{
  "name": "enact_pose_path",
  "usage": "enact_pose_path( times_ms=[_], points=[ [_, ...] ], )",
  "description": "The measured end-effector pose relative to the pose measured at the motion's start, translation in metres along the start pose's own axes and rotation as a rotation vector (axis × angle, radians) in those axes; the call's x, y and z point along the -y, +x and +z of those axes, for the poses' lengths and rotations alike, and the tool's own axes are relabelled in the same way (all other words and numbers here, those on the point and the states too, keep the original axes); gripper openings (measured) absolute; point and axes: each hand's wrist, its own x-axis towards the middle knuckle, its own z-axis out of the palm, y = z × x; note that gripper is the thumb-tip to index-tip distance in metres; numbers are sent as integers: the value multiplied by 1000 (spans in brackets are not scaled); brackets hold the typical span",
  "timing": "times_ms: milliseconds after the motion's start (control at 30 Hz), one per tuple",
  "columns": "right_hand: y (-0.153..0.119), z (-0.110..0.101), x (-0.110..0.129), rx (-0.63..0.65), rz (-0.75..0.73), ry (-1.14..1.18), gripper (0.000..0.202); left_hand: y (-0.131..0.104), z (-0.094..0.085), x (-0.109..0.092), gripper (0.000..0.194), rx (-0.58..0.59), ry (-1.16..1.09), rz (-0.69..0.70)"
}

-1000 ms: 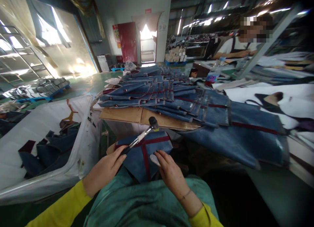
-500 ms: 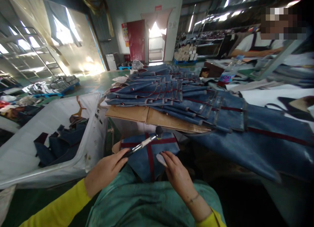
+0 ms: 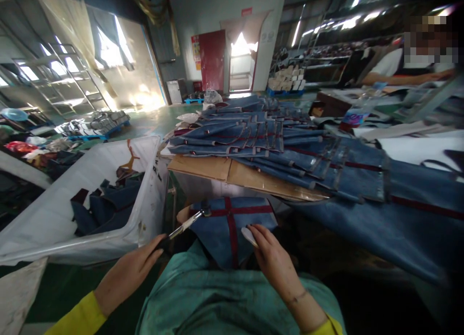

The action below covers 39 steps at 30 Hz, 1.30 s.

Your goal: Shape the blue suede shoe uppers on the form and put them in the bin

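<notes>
My left hand (image 3: 136, 265) is closed around the dark handle of a hammer (image 3: 186, 225), which has a shiny shaft with a pale wrapping and a small dark head. Its head is over the left part of a blue panel (image 3: 215, 233) crossed by dark red strips; contact cannot be made out. The panel lies in front of my green apron (image 3: 232, 301). On the panel's right side, my right hand (image 3: 273, 253) pinches a pale, flat, rounded piece (image 3: 249, 237) between thumb and fingers.
Beyond the panel, overlapping blue pieces (image 3: 232, 137) lie on brown cardboard (image 3: 203, 169). A white bin (image 3: 150, 195) holding blue pieces stands at left. A bottle (image 3: 355, 116) is at right, near another person (image 3: 389, 66) at a work surface.
My left hand has swung the hammer left and down, bringing its head from the panel's upper right to its left. My right hand keeps its pinch. The whole view has shifted slightly.
</notes>
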Motion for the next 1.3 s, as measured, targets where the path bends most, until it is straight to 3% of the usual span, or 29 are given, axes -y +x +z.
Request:
enact_pose_path(
  times_ms=[133, 267, 400, 533, 733, 833, 900, 967, 1033, 1100, 1233, 1300],
  points=[
    [2, -3, 2, -22, -18, -32, 41, -15, -1, 18, 48, -137, 43, -2],
    [14, -11, 4, -19, -49, -32, 39, -22, 4, 30, 45, -88, 49, -38],
    [42, -16, 14, 35, -102, 10, 29, 3, 1, 28, 46, -103, 22, -55],
    [65, -8, 26, 37, -145, 58, 35, 68, -13, 9, 47, -226, -37, -44],
    [71, 8, 28, 57, -93, 61, 36, 202, -56, -41, 40, -354, 110, 99],
    [71, 7, 28, 60, -74, 84, 37, 268, -78, -62, 39, -390, 242, 102],
    [71, 6, 28, 68, -67, 89, 38, 302, -85, -69, 39, -381, 262, 99],
    [72, 4, 28, 79, -72, 98, 39, 321, -85, -73, 35, -360, 268, 110],
    [72, 4, 27, 88, -87, 105, 40, 320, -76, -76, 30, -352, 281, 131],
    [71, 3, 25, 101, -103, 100, 42, 299, -59, -79, 29, -355, 278, 208],
    [75, 2, 23, 135, -125, 88, 45, 221, -8, -81, 28, -235, 125, 532],
    [81, 3, 24, 139, -146, 84, 48, 184, 16, -79, 28, -149, 51, 567]
  ],
)
